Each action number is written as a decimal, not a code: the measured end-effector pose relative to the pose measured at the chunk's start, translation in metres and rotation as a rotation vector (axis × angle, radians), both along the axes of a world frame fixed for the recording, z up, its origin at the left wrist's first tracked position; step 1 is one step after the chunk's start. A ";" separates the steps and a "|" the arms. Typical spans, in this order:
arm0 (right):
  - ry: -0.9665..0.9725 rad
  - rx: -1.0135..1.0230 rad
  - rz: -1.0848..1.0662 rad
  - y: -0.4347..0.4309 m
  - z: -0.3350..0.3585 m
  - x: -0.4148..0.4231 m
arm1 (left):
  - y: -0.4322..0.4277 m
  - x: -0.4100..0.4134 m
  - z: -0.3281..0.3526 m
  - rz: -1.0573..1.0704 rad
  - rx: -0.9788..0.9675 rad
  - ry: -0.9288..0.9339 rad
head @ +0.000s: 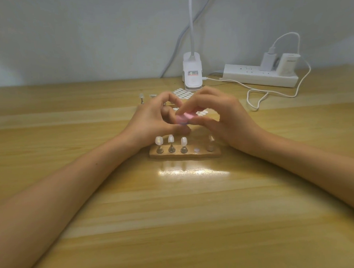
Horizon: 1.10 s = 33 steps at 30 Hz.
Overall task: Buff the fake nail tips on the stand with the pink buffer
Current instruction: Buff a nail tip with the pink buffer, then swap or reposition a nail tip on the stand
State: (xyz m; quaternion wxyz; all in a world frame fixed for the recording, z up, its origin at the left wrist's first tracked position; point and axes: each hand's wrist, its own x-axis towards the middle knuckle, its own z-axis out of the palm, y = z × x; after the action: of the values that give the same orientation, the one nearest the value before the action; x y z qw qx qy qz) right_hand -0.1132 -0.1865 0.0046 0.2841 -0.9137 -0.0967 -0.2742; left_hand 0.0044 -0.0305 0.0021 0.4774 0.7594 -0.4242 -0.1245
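The buffer (183,118) sits between both hands, just behind the stand (185,154), pinched by the right hand's (223,119) fingertips and thumb. The left hand's (150,120) fingers curl at its near end; blur hides whether they grip anything. Three nail tips (170,138) stand on the left pegs. Forearms angle inward over the table (177,227), with open wood in front and a power strip (259,77) behind.
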 end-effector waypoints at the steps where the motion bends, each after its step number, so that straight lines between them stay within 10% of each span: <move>1: 0.006 -0.028 0.013 0.001 -0.001 0.000 | 0.000 0.000 0.000 0.004 0.005 -0.002; 16: 0.010 -0.040 0.012 0.001 -0.002 0.001 | 0.000 0.000 0.000 -0.005 0.007 -0.013; 27: -0.040 0.423 -0.066 -0.016 0.000 -0.001 | 0.015 -0.010 0.020 -0.019 -0.133 0.160; 33: -0.063 0.508 -0.002 -0.015 0.003 -0.003 | 0.026 -0.042 0.033 -0.180 0.001 -0.134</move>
State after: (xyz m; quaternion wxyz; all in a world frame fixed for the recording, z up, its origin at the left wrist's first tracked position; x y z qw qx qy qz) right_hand -0.1165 -0.2018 0.0074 0.5009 -0.8042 -0.0325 -0.3182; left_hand -0.0377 -0.0048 0.0349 0.4343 0.7253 -0.5215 -0.1160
